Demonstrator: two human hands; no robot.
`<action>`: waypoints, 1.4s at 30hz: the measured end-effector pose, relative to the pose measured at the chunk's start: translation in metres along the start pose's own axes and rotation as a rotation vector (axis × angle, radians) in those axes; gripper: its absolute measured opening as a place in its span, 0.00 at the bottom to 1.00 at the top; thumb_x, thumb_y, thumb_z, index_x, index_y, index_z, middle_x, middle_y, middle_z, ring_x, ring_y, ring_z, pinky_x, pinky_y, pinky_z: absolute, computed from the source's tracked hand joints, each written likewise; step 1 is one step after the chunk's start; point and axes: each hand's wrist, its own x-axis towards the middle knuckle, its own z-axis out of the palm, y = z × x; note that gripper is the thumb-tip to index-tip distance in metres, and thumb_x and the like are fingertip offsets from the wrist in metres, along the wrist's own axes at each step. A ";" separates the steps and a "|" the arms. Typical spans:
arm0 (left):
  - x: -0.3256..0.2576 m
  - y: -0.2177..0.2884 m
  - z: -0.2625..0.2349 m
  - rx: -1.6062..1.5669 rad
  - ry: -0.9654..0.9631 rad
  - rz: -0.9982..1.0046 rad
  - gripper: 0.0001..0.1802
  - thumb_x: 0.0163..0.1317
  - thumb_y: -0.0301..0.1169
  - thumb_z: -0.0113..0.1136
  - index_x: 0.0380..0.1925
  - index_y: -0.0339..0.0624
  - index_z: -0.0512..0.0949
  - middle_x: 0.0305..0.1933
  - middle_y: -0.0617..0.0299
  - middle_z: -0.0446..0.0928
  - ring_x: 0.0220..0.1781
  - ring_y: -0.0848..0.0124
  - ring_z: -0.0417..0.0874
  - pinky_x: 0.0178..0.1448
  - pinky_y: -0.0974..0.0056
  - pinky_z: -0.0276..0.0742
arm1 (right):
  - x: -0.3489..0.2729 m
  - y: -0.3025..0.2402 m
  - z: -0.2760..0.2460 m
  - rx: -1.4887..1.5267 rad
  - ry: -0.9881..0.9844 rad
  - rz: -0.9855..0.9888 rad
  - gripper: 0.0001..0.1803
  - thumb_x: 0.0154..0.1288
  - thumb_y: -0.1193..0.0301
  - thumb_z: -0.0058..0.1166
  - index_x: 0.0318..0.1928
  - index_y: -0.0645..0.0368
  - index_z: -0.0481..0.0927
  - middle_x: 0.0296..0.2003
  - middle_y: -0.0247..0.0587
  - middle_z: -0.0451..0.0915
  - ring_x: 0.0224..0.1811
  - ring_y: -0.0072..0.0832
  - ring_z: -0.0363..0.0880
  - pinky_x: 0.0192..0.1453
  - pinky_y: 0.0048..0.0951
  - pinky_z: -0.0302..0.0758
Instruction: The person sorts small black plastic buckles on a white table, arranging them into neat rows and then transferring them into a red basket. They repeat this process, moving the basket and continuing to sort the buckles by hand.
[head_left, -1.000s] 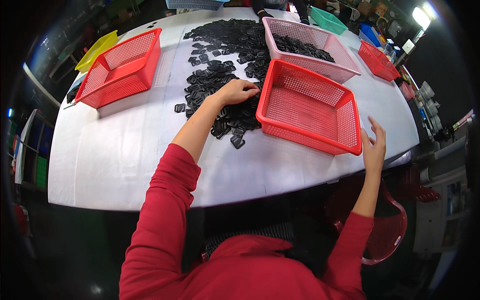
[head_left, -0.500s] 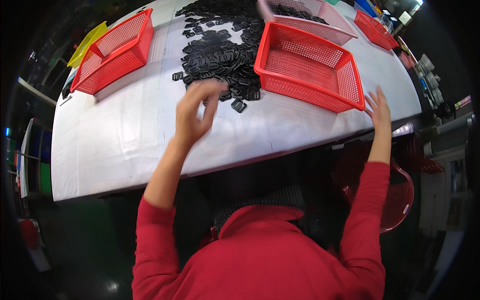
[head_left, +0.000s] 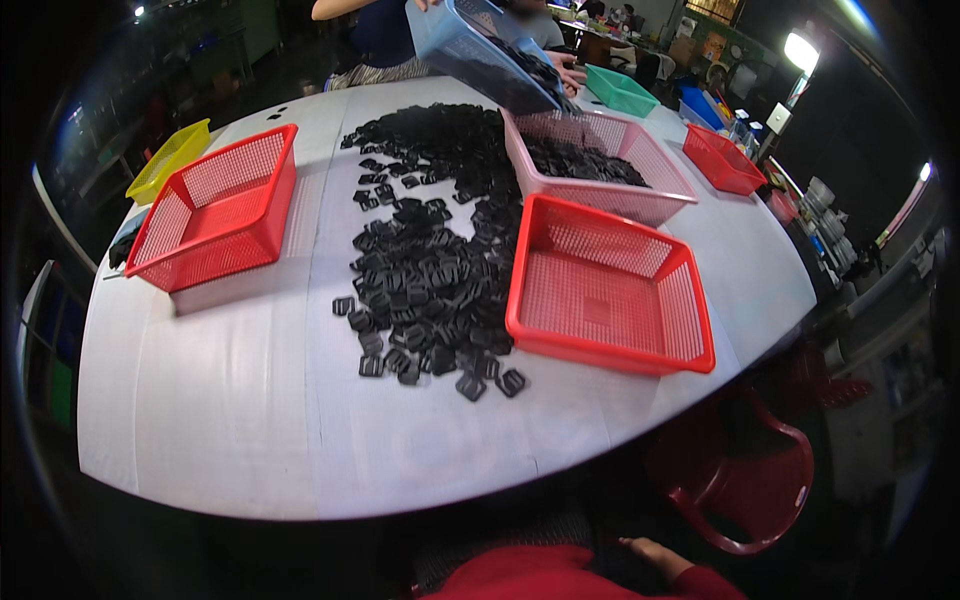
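Only a small part of my right hand (head_left: 652, 556) shows, low in the picture below the table's front edge, by my red sleeve. Its fingers are mostly hidden, and nothing can be made out in it. My left hand is out of the picture. On the white table lies a heap of black plastic buckles (head_left: 430, 270), with a few loose ones at its near end. A red basket (head_left: 610, 352) with nothing in it stands right of the heap. Behind it, a pink basket (head_left: 600, 192) holds more buckles. Across the table a person's hands tilt a blue basket (head_left: 455, 45) of black pieces over the pink one.
At the left stand another red basket (head_left: 215, 250) and a yellow basket (head_left: 172, 160). A green basket (head_left: 620, 92) and a smaller red basket (head_left: 722, 160) are at the far right. A dark red plastic chair (head_left: 745, 490) stands by the table's near right side.
My hands have drawn back from the table; the left has left the picture. The view has tilted up, bringing in the other person and the tilted blue basket.
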 end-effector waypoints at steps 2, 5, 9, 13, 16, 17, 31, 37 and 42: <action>0.011 0.026 -0.015 -0.006 -0.004 -0.004 0.17 0.57 0.38 0.60 0.42 0.38 0.81 0.40 0.50 0.83 0.45 0.55 0.83 0.51 0.52 0.78 | 0.037 0.007 -0.005 -0.025 0.029 -0.029 0.41 0.68 0.42 0.51 0.65 0.65 0.70 0.64 0.50 0.71 0.68 0.40 0.68 0.70 0.38 0.65; 0.022 0.049 -0.034 -0.017 -0.028 -0.019 0.18 0.58 0.40 0.60 0.43 0.39 0.82 0.40 0.50 0.83 0.45 0.54 0.83 0.51 0.52 0.79 | 0.081 0.026 0.009 -0.220 0.045 -0.154 0.39 0.67 0.44 0.53 0.66 0.63 0.70 0.66 0.51 0.70 0.69 0.38 0.67 0.72 0.33 0.61; 0.023 0.062 -0.058 0.002 -0.072 -0.047 0.19 0.58 0.42 0.60 0.43 0.40 0.82 0.40 0.49 0.83 0.45 0.53 0.84 0.51 0.51 0.79 | 0.119 0.076 0.006 -0.307 0.084 -0.178 0.30 0.69 0.56 0.53 0.66 0.58 0.72 0.60 0.51 0.76 0.65 0.37 0.72 0.69 0.30 0.65; 0.020 0.067 -0.065 -0.009 -0.089 -0.056 0.20 0.58 0.43 0.59 0.44 0.42 0.83 0.40 0.49 0.83 0.46 0.53 0.84 0.51 0.51 0.80 | 0.059 0.038 0.009 -0.330 0.233 -0.017 0.25 0.69 0.59 0.51 0.64 0.52 0.75 0.57 0.50 0.79 0.57 0.38 0.80 0.60 0.32 0.74; 0.018 0.062 -0.056 -0.013 -0.097 -0.045 0.21 0.58 0.45 0.59 0.44 0.43 0.83 0.40 0.48 0.84 0.46 0.52 0.85 0.51 0.50 0.80 | 0.060 0.045 0.004 -0.389 0.322 -0.091 0.22 0.68 0.56 0.50 0.59 0.43 0.80 0.52 0.44 0.83 0.57 0.41 0.80 0.63 0.37 0.73; 0.017 0.057 -0.054 -0.009 -0.092 -0.045 0.21 0.58 0.45 0.58 0.44 0.43 0.83 0.40 0.48 0.84 0.46 0.52 0.85 0.51 0.50 0.80 | 0.057 0.036 0.008 -0.409 0.334 0.003 0.21 0.67 0.56 0.50 0.58 0.41 0.81 0.53 0.41 0.83 0.57 0.41 0.80 0.63 0.37 0.73; -0.012 0.028 -0.079 0.248 -0.125 0.215 0.24 0.59 0.52 0.57 0.46 0.48 0.84 0.41 0.46 0.85 0.47 0.50 0.86 0.51 0.48 0.81 | -0.029 -0.148 -0.150 0.204 1.030 -1.335 0.15 0.73 0.65 0.50 0.37 0.66 0.82 0.26 0.35 0.79 0.26 0.21 0.74 0.31 0.26 0.71; -0.037 0.137 -0.186 0.210 0.154 0.704 0.21 0.67 0.48 0.52 0.30 0.46 0.86 0.25 0.47 0.82 0.34 0.48 0.85 0.42 0.48 0.82 | -0.116 -0.291 -0.148 0.379 0.393 -1.041 0.47 0.62 0.40 0.55 0.71 0.58 0.60 0.68 0.58 0.62 0.61 0.48 0.73 0.52 0.52 0.77; -0.091 0.228 -0.241 -0.273 0.332 1.132 0.11 0.66 0.32 0.58 0.44 0.40 0.83 0.37 0.51 0.84 0.40 0.56 0.86 0.45 0.58 0.80 | -0.039 -0.327 -0.183 0.109 0.334 -1.205 0.35 0.59 0.68 0.63 0.64 0.71 0.67 0.52 0.59 0.78 0.47 0.41 0.83 0.47 0.43 0.81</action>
